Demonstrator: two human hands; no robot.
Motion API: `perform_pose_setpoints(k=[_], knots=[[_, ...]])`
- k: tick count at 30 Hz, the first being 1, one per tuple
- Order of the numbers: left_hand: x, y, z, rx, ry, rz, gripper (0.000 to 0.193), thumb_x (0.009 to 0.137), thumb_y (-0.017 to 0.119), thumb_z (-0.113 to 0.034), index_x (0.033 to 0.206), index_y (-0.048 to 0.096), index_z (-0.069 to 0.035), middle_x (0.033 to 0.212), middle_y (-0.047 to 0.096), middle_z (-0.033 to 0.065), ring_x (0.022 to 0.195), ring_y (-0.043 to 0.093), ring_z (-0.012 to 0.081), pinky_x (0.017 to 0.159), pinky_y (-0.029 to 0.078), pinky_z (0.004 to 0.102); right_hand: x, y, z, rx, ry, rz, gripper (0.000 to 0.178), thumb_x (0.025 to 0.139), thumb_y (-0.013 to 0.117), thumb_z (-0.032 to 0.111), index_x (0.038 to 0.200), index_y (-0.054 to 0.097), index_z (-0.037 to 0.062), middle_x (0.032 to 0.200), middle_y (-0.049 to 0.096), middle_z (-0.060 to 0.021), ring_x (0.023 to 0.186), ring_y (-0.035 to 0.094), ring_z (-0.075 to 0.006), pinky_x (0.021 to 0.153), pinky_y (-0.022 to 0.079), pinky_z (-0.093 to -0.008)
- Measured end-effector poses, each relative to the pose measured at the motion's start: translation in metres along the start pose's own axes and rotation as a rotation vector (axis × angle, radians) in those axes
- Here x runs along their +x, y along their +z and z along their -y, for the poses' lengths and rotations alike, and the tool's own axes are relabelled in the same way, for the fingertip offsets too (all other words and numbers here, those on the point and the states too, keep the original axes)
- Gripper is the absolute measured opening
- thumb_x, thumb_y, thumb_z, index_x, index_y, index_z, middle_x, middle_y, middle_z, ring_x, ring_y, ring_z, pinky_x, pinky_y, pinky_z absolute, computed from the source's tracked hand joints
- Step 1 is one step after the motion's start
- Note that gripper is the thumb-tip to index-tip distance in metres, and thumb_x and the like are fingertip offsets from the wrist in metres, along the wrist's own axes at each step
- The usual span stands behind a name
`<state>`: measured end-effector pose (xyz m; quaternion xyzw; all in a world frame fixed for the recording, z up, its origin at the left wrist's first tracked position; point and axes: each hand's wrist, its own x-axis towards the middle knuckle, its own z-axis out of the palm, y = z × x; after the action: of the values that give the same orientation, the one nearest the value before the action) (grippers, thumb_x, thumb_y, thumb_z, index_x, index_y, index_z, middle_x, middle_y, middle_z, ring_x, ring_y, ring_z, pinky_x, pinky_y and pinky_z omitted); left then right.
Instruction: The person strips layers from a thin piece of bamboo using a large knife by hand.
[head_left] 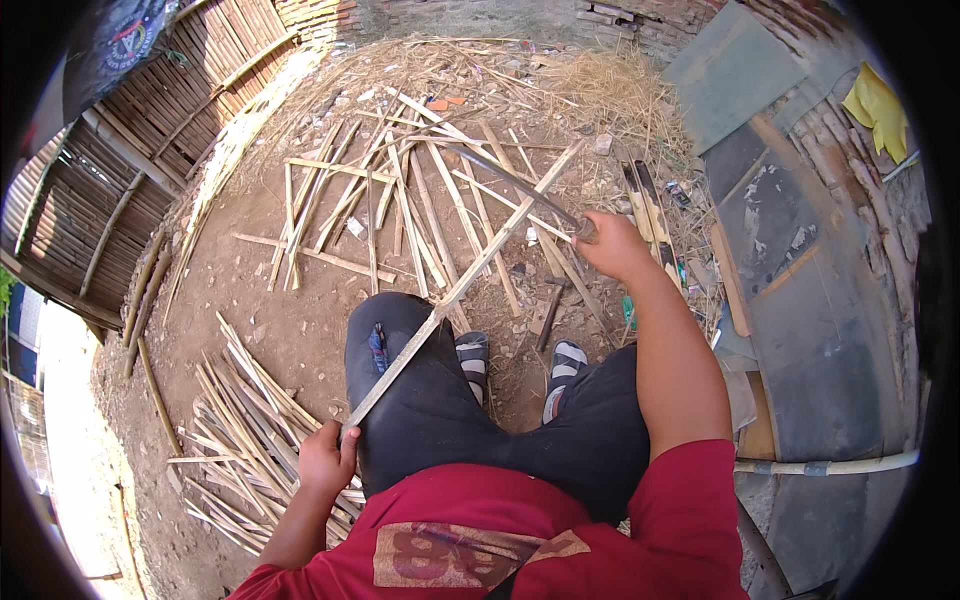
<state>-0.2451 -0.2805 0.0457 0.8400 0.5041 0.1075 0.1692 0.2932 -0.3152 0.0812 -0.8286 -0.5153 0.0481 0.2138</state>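
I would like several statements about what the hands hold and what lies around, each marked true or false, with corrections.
1. The left hand grips a long strip. True.
2. The right hand is empty. False: it holds a long-bladed tool.
3. The long strip passes over the right thigh. False: it passes over the left thigh.
4. A yellow sheet shows at the picture's upper right. True.

Outdoor work yard (205, 300): dirt ground (140, 420), slatted wall (225, 45), wood strips (250, 445)
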Motion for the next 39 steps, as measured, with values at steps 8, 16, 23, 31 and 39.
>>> perform_pose_setpoints(k=[8,16,23,31,39], knots=[[0.007,0.005,-0.008,-0.029,0.044,-0.028,0.045,0.101,0.063,-0.041,0.083,0.057,-0.001,0.067,0.060,0.0244,0.066,0.061,0.0479,0.060,0.046,0.0541,0.002,0.012,0.009,0.065,-0.087,0.184,0.034,0.079,0.077,0.024,0.111,0.073,0.0111,0.100,0.074,-0.0188,0.099,0.071,-0.0383,0.085,0.057,-0.0489],[0.005,-0.001,-0.013,-0.060,0.033,-0.003,0.046,0.102,0.060,-0.041,0.082,0.056,0.000,0.066,0.058,0.0258,0.065,0.059,0.0498,0.060,0.045,0.0544,-0.009,-0.009,0.062,-0.103,-0.152,0.211,0.028,0.085,0.074,0.024,0.111,0.073,0.0123,0.101,0.074,-0.0185,0.095,0.071,-0.0389,0.083,0.057,-0.0488],[0.002,0.002,-0.010,-0.068,0.020,0.000,0.045,0.103,0.059,-0.041,0.083,0.056,-0.001,0.067,0.059,0.0256,0.066,0.060,0.0497,0.061,0.046,0.0543,-0.010,-0.020,0.038,-0.106,-0.096,0.105,0.034,0.084,0.077,0.028,0.112,0.072,0.0091,0.097,0.074,-0.0194,0.094,0.071,-0.0405,0.082,0.057,-0.0491],[0.005,-0.002,-0.015,-0.008,0.047,0.004,0.043,0.103,0.059,-0.040,0.084,0.056,-0.001,0.067,0.060,0.0257,0.067,0.060,0.0502,0.061,0.046,0.0549,-0.004,-0.030,0.005,-0.002,0.030,0.025,0.034,0.083,0.079,0.030,0.107,0.072,0.0066,0.097,0.074,-0.0188,0.094,0.071,-0.0396,0.083,0.056,-0.0494],[0.002,0.008,-0.011,-0.066,0.053,0.000,0.039,0.102,0.061,-0.036,0.085,0.057,-0.001,0.067,0.060,0.0255,0.066,0.060,0.0497,0.060,0.045,0.0552,-0.014,-0.014,0.042,-0.012,-0.123,0.268,0.045,0.083,0.080,0.032,0.119,0.071,0.0055,0.096,0.073,-0.0241,0.093,0.071,-0.0403,0.083,0.056,-0.0466]])
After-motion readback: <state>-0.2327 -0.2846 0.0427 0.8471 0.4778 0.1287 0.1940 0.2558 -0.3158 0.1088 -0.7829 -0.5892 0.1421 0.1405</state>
